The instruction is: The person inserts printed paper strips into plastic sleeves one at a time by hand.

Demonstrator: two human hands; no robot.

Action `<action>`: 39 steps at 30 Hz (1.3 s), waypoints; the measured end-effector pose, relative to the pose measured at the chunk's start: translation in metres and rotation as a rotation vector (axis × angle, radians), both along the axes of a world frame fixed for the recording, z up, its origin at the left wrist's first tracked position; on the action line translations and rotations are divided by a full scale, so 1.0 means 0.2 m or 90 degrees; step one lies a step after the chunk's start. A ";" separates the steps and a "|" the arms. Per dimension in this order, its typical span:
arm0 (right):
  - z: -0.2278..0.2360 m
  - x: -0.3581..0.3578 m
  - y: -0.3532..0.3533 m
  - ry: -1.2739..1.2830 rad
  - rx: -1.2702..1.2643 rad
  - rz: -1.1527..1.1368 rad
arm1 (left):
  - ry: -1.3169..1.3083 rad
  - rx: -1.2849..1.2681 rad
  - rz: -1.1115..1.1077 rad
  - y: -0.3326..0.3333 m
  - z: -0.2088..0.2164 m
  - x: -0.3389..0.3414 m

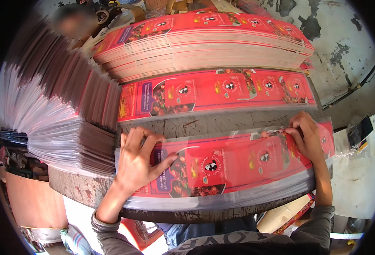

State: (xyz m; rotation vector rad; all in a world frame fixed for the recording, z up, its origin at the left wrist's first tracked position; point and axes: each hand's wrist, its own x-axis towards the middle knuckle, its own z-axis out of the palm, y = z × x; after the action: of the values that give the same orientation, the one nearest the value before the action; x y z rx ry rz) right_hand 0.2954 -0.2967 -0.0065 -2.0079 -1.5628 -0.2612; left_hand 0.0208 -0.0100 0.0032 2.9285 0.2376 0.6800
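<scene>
Sheet [238, 165] under spread left grip [137, 160], clear film [200, 139] at far edge within pinching right grip [305, 136]

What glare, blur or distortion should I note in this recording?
Head view: the table's front edge bends and the corners are black; glare whitens the left-hand stack; pale reflections veil the near plastic-covered sheets; a person's head at upper left is blurred, while left hand and right hand look fairly sharp.
</scene>
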 end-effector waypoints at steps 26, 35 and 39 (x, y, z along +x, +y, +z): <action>0.00 -0.02 -0.01 -0.081 0.010 -0.018 | -0.070 -0.096 -0.011 -0.02 -0.03 0.00; 0.09 0.10 0.18 -0.097 0.086 -0.024 | -0.157 0.002 0.090 0.08 0.13 0.00; 0.12 0.25 0.40 -0.127 0.083 -0.083 | -0.209 -0.030 0.075 0.11 0.10 -0.01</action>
State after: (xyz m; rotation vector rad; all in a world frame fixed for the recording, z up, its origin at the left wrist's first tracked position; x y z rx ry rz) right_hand 0.3445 -0.2166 0.0168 -2.0340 -1.4913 -0.6149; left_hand 0.0181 0.0119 0.0223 2.7181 0.3853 1.1387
